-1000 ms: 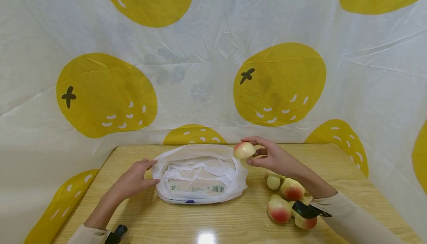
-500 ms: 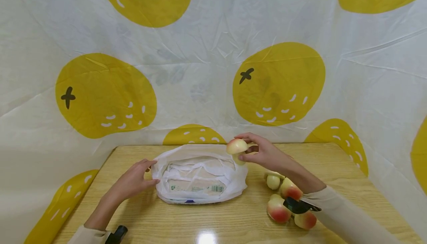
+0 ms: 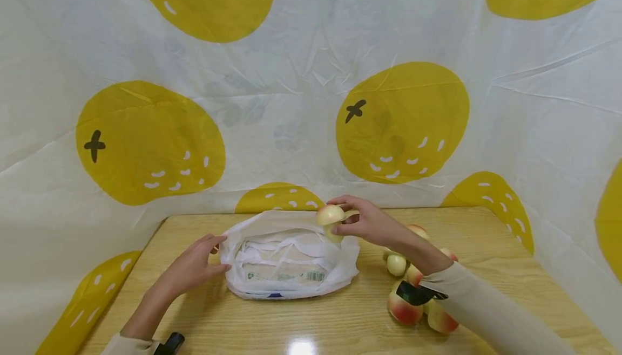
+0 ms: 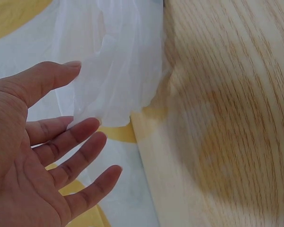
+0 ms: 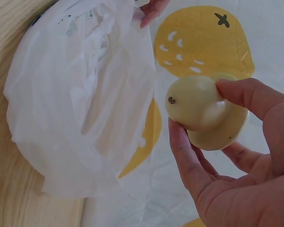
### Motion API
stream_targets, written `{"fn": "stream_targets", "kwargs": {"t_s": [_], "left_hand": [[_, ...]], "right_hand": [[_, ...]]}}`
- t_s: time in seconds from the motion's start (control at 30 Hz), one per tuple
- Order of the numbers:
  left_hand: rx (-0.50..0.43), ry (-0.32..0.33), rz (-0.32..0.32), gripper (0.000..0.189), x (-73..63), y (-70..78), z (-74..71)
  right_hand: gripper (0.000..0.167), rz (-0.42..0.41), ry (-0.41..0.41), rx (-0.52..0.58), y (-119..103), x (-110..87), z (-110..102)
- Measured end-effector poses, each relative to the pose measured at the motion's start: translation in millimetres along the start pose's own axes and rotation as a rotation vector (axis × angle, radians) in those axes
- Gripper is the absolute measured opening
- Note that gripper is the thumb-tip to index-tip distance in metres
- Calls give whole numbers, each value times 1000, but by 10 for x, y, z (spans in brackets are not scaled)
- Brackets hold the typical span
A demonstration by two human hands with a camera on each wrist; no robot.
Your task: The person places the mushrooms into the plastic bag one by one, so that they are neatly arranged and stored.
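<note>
A white plastic bag (image 3: 347, 263) stands with its mouth spread wide in the middle of the table. Inside it shows a beige panel (image 3: 286, 273) with a barcode and green print. My left hand (image 3: 187, 268) touches the bag's left rim, thumb and fingers spread apart; in the left wrist view the bag's thin edge (image 4: 116, 90) lies at the fingertips. Over the right side of the bag's mouth, my right hand (image 3: 371, 226) pinches a toy mushroom (image 3: 331, 215) between thumb and fingers. Its red-and-yellow cap is up, and its pale stem (image 5: 191, 101) faces the right wrist camera.
Several more toy mushrooms (image 3: 405, 307) lie in a cluster to the right of the bag, partly hidden under the right forearm and its black wrist camera (image 3: 413, 293). The wooden table (image 3: 233, 328) ends against a white cloth (image 3: 291, 144) printed with yellow fruit.
The right hand has carried the toy mushroom left, from beside the bag's right rim to over its mouth. The left hand has stayed at the rim.
</note>
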State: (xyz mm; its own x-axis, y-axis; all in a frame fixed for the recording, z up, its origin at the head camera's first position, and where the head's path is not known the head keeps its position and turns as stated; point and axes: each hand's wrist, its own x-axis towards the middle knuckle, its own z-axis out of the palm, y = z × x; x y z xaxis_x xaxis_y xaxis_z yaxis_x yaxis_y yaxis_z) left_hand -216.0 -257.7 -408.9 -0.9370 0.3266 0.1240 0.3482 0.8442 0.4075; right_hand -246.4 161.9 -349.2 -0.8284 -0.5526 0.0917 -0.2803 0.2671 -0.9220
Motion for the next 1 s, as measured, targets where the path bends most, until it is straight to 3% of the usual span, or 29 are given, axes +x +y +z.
{"fn": "stream_targets", "kwargs": {"t_s": [0.63,1.0], "left_hand": [[-20,-13,-7,68,6,14,-11],[-20,-23,-15,68,-10,7,3]], "right_hand": [[48,21,-35,-75,-113,347,203],[51,53,-68,-44,-91,496,339]]}}
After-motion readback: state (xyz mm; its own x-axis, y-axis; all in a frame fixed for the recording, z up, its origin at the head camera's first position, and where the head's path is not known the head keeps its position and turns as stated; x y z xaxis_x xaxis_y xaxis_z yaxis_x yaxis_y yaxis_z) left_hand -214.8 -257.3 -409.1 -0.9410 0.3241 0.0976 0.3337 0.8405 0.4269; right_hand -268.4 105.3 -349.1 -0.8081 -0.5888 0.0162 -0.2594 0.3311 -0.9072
